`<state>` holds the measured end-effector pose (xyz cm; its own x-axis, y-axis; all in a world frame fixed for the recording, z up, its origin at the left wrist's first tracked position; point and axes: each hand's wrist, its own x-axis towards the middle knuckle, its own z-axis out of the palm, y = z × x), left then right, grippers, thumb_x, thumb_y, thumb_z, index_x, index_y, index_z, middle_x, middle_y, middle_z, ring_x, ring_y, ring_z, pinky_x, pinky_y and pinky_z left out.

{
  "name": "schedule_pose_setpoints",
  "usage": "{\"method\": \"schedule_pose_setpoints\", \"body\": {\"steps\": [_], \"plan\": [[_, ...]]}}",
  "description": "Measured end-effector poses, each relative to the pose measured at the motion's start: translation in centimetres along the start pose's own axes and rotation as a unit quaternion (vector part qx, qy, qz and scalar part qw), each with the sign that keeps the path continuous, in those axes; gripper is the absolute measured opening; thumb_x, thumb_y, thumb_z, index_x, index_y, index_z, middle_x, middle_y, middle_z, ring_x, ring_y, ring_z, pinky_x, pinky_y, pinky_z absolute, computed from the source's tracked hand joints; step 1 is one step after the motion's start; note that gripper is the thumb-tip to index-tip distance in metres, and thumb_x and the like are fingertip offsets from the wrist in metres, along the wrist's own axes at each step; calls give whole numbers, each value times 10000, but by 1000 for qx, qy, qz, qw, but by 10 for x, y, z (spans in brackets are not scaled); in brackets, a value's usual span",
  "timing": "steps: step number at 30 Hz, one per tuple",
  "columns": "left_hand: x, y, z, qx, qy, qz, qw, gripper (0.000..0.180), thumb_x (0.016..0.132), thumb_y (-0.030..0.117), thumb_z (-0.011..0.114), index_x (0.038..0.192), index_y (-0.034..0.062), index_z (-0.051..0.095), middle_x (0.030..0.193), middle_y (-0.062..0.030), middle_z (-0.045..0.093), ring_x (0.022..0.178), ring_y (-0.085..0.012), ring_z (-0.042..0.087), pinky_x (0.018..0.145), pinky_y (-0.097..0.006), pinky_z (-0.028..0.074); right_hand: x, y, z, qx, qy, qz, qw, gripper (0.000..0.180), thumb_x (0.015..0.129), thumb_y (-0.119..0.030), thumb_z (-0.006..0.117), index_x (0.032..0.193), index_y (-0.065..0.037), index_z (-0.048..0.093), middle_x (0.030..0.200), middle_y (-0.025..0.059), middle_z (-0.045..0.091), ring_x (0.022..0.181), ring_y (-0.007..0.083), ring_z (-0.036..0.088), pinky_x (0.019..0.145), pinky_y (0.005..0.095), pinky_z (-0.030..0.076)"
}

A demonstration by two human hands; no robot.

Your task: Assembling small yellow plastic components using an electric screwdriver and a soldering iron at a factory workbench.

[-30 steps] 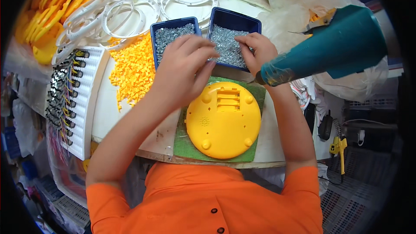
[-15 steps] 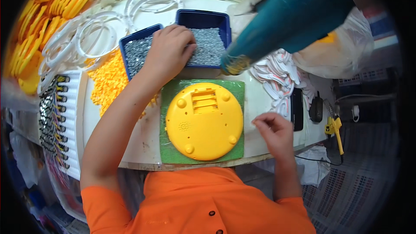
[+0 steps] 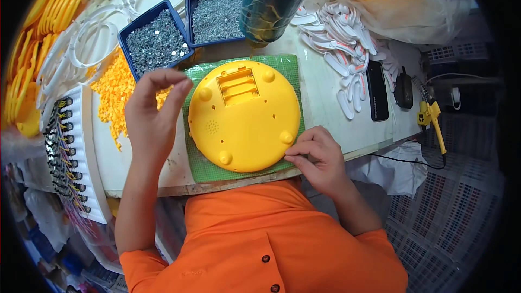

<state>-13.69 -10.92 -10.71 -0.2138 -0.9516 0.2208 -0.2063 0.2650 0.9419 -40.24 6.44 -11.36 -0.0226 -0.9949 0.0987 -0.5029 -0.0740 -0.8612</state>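
Note:
A round yellow plastic shell (image 3: 244, 116) lies back-up on a green mat (image 3: 203, 168), showing a battery bay and four feet. My left hand (image 3: 154, 116) hovers left of it, thumb and fingertips pinched on small screws above the table. My right hand (image 3: 317, 157) grips the shell's lower right rim with thumb and fingers. Two dark blue trays of silver screws (image 3: 154, 38) (image 3: 217, 13) stand behind the shell. A teal hanging power tool (image 3: 274, 0) points down at the mat's far edge; neither hand holds it.
A heap of small yellow parts (image 3: 111, 92) lies left of the mat, beside a white rack of wired pieces (image 3: 68, 146). White rings (image 3: 92, 43) and yellow shells (image 3: 32, 38) fill the far left. White curved pieces (image 3: 347, 32), a black device (image 3: 377, 89) and a yellow tool (image 3: 431, 116) are on the right.
My left hand has come out of the screw tray toward me with its fingers pinched. My right hand moved up onto the shell's rim. The teal tool swung left over the far tray.

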Motion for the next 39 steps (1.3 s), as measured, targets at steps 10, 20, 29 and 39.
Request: {"method": "schedule_pose_setpoints", "body": {"steps": [10, 20, 29, 39], "plan": [[-68, 15, -11, 113, -189, 160, 962, 206, 770, 22, 815, 918, 70, 682, 1029, -87, 727, 1007, -290, 672, 849, -407, 507, 13, -3, -12, -34, -11, 16, 999, 327, 722, -24, 872, 907, -26, 604, 896, 58, 574, 831, 202, 559, 761, 304, 460], [-87, 9, 5, 213, -184, 266, 922, 166, 819, 197, 802, 956, 163, 715, 1128, -8, 715, 1091, -224, 650, 949, -427, 452, 111, -41, -39, 99, 103, -80, 987, 195, 944, -68, 726, 1117, -2, 662, 991, 26, 648, 908, 100, 596, 845, 246, 467], [-67, 19, -6, 196, -219, 245, 924, 381, 813, 207, 817, 1155, 106, 682, 1152, -34, 691, 1065, -244, 652, 938, -419, 457, 198, -105, -14, 257, -13, -177, 950, 981, 982, -799, 146, 1393, 25, 485, 1032, 197, 734, 1036, 276, 710, 1016, 442, 521], [33, 14, 52, 250, -177, 260, 916, 284, 927, 231, 692, 1114, 19, 662, 1111, -130, 681, 1053, -329, 647, 897, -440, 513, 137, -83, -26, 477, -120, -115, 863, 996, 906, -740, 505, 1492, 53, 359, 973, 139, 576, 871, 224, 566, 948, 440, 419]]}}
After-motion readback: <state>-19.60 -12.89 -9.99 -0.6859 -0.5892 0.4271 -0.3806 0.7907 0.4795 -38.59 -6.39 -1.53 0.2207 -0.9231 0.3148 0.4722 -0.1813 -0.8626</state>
